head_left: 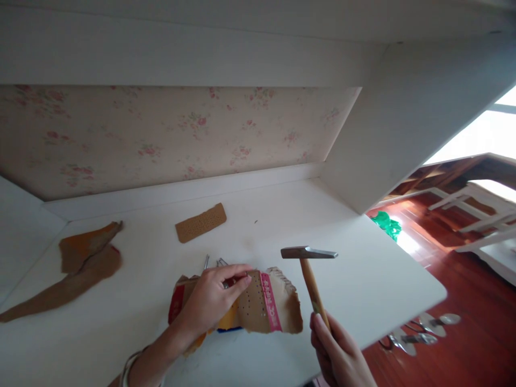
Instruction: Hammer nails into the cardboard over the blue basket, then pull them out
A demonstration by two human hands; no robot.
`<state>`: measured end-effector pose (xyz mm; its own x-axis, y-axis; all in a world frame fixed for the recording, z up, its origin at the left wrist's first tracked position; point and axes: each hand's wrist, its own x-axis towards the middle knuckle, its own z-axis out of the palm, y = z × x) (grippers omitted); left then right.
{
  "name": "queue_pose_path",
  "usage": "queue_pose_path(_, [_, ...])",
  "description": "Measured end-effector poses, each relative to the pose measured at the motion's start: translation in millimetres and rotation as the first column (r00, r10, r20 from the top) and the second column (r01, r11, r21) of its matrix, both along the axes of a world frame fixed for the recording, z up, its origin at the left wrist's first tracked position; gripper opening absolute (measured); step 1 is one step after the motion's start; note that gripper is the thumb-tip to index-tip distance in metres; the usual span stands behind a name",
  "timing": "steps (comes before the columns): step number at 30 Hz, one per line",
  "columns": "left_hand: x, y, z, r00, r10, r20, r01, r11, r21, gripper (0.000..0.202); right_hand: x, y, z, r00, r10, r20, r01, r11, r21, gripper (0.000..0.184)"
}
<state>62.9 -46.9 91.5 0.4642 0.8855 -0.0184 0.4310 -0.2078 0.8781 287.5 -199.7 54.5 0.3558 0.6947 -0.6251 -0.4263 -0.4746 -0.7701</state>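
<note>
My left hand [213, 301] rests on a torn piece of cardboard [271, 307] with red and yellow print and several small holes. Its thumb and fingers are pinched on a nail [241, 278] standing on the cardboard. A few loose nails [213, 262] lie just behind the hand. My right hand [338, 355] grips the wooden handle of a hammer [308, 269], whose metal head hangs in the air to the right of the cardboard, above the white desk [363, 279].
A small perforated cardboard strip [200, 222] lies further back on the desk. Torn brown cardboard scraps [80, 263] lie at the left. Floral wallpaper backs the desk under a white shelf. Red wooden floor, a green object [386, 223] and white furniture are at the right.
</note>
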Motion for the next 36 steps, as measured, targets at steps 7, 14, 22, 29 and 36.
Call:
queue_pose_path(7, [2.0,-1.4,-4.5,1.0,0.023,-0.006,-0.022,0.979,0.201,0.015,1.7,1.7,-2.3,1.0,-0.002,0.031,0.001,1.0,0.015,0.059])
queue_pose_path(14, [6.6,-6.2,-8.0,0.998,0.062,-0.032,-0.048,0.947,0.318,0.01,2.7,0.9,-6.2,0.999,0.043,0.025,-0.042,0.999,-0.011,0.06])
queue_pose_path(22, [5.7,-7.7,-11.3,0.998,0.055,-0.014,-0.045,0.913,0.405,0.011,1.9,1.7,-2.5,0.998,0.058,0.01,-0.058,0.998,0.029,0.058])
queue_pose_path(29, [5.5,-9.9,-19.2,1.0,0.007,-0.009,-0.002,0.895,0.445,0.012,0.6,1.8,-4.3,0.996,0.087,0.016,-0.088,0.994,0.067,0.057])
queue_pose_path(36, [6.5,-12.4,-20.7,1.0,0.01,-0.006,-0.006,0.897,0.441,0.01,-2.4,0.2,-6.4,0.988,0.143,0.051,-0.149,0.979,0.138,0.051])
